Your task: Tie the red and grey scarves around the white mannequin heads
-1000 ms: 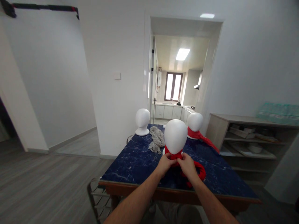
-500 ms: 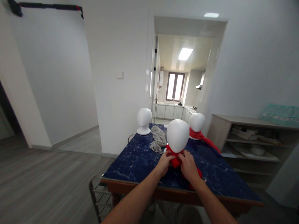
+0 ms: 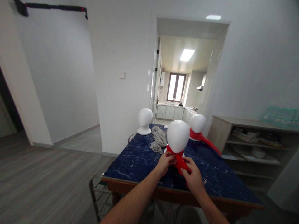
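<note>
A white mannequin head (image 3: 178, 135) stands near the front of the table, with a red scarf (image 3: 179, 160) around its neck. My left hand (image 3: 165, 161) is closed on the scarf at the front of the neck. Lower down and to the right, my right hand (image 3: 192, 175) grips the scarf's hanging part between thumb and fingers. Part of the cloth is hidden behind the right hand. Farther back on the right, a second mannequin head (image 3: 198, 123) wears another red scarf (image 3: 205, 140), one end trailing over the table. A bare mannequin head (image 3: 145, 119) stands at the back left.
A crumpled grey scarf (image 3: 158, 139) lies on the blue marbled table (image 3: 130, 161). At the left front is a metal-framed chair (image 3: 99, 194). A wooden shelf unit (image 3: 219, 130) stands to the right, with bottled water (image 3: 282, 117) on top. A doorway opens behind the table.
My right hand has moved down and slightly right, drawing out the scarf's front part, which now hangs longer. The left hand stays at the neck. The view has shifted slightly.
</note>
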The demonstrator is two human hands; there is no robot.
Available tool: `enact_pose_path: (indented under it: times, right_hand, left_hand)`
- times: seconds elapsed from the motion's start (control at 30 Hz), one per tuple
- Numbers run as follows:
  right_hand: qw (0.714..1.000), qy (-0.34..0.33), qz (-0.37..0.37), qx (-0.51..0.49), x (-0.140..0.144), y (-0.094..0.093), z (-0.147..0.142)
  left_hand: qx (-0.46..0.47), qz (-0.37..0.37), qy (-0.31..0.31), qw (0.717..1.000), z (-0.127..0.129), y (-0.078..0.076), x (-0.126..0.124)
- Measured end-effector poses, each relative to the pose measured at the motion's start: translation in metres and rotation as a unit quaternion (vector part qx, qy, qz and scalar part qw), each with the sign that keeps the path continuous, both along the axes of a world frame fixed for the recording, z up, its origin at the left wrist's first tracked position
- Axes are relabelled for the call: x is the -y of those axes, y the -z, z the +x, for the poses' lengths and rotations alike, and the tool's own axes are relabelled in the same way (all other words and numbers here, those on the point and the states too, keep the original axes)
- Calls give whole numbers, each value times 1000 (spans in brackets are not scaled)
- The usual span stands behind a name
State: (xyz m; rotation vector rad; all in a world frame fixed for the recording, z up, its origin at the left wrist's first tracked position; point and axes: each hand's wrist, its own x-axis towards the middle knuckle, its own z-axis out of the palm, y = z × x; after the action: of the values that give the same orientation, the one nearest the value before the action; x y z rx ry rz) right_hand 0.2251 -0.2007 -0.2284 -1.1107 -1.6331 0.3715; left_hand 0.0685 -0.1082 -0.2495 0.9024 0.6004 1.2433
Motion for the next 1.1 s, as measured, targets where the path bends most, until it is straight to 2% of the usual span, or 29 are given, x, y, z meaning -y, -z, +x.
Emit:
enact_pose_path:
  times: [0.1, 0.2, 0.27, 0.33, 0.5, 0.57, 0.63, 0.7, 0.73, 0.8, 0.87, 0.97, 1.1]
  right_hand:
    - [995, -46, -44, -72, 12, -10, 10]
    - [969, -117, -124, -179, 17, -17, 22]
    - [950, -134, -162, -232, 17, -22, 33]
    - [942, -126, -201, -238, 16, -28, 46]
    - [958, -55, -273, -66, 10, -57, 75]
    - [960, -30, -277, -10, 9, -70, 81]
    - [961, -26, -275, 20, 8, -81, 83]
    - [960, -27, -276, 38, 7, -89, 83]
    - [959, -30, -279, 43, 7, -91, 82]
    - [956, -39, -288, 49, 6, -92, 81]
    - [953, -53, -292, 58, 5, -91, 81]
    - [940, -71, -317, 101, 6, -91, 91]
    - [891, -113, -402, 176, 12, -103, 127]
  left_hand:
    - [-7, -4, 1, 1000, -2, -3, 1]
    - [-4, -10, -3, 1000, -3, -5, 3]
    - [0, -14, 1, 1000, -3, -5, 3]
    - [-1, -14, 4, 1000, -2, -5, 4]
    - [11, -13, 5, 1000, -4, -3, 1]
    - [-12, -9, -22, 1000, -11, -2, -6]
    - [-103, 7, -101, 990, -22, -1, -14]
    - [-226, 71, -178, 955, -33, -2, -21]
    - [-275, 125, -186, 935, -38, -3, -22]
    - [-324, 246, -141, 902, -46, -3, -22]
    - [-337, 325, -84, 880, -49, -2, -18]
    - [-368, 345, -86, 859, -47, 0, -13]
    - [-392, 335, -123, 848, -44, 2, -10]
